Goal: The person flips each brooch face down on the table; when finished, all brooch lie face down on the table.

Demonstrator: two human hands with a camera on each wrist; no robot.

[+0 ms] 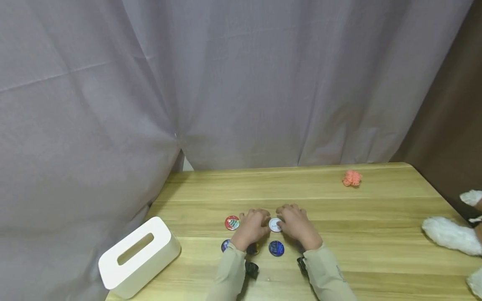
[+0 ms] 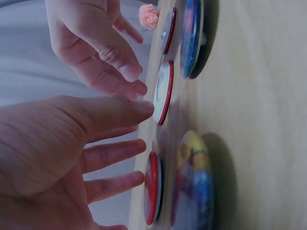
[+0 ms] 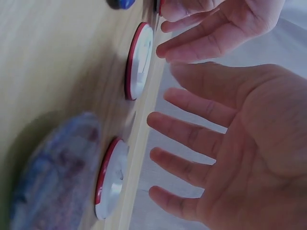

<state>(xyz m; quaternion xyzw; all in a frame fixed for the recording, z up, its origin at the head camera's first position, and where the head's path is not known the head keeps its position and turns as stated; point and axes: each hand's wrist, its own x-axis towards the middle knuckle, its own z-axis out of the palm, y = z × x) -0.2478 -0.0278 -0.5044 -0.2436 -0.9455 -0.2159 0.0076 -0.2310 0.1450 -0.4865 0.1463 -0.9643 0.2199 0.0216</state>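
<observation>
Several round badges lie flat on the wooden table around both hands. Between the hands is a white badge (image 1: 274,225) with a red rim. My left hand (image 1: 250,228) is on its left, fingers spread, and in the left wrist view the thumb tip overlaps that badge's edge; whether it touches, I cannot tell. On the other side my right hand (image 1: 300,225) hovers with fingers extended, over another red-rimmed pale badge (image 3: 112,179). A red badge with a green tree (image 1: 232,223) lies left of the left hand. Nearer me are a blue badge (image 1: 276,248) and a yellow-and-blue badge (image 2: 194,184).
At the left stands a white tissue box (image 1: 135,255) with a slot in its top. A coral-pink crocheted-looking piece (image 1: 352,178) sits near the far edge. White fluffy objects (image 1: 449,235) reach in at the right. Grey curtain (image 1: 244,83) hangs behind the table.
</observation>
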